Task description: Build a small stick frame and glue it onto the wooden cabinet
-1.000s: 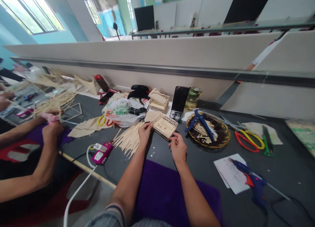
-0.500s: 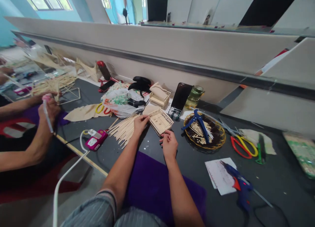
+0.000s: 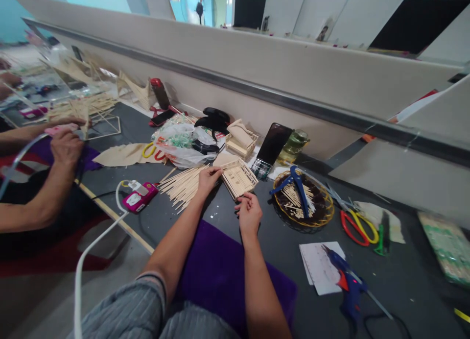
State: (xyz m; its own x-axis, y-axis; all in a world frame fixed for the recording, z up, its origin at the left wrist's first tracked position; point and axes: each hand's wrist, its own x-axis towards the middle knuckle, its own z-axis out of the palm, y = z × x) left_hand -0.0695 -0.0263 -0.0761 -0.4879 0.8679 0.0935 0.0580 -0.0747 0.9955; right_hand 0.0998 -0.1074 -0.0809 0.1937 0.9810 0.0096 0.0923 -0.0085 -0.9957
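A small model made of thin wooden sticks (image 3: 239, 178), like a shallow box with a railed edge, is tilted above the dark table. My left hand (image 3: 208, 181) pinches its left edge between thumb and fingers. At the near corner, the curled fingers of my right hand (image 3: 249, 210) grip the model's lower edge; the exact contact is partly hidden. Loose wooden sticks (image 3: 183, 186) lie fanned out beside my left hand. Behind the model stands another small stick-built piece (image 3: 240, 144). A phone (image 3: 272, 145) leans upright to its right.
Right of my hands is a woven basket (image 3: 326, 216) with short sticks and a blue cutter (image 3: 301, 192). Scissors (image 3: 354, 226), a blue glue gun (image 3: 347, 275) on paper and a purple power strip (image 3: 140, 198) lie around. A co-worker's hand (image 3: 66, 145) holds a pink tool at left.
My view has shifted slightly. Both my hands keep the model in nearly the same pose. The co-worker's hand at left has turned the pink tool, its clear stick now pointing further left.
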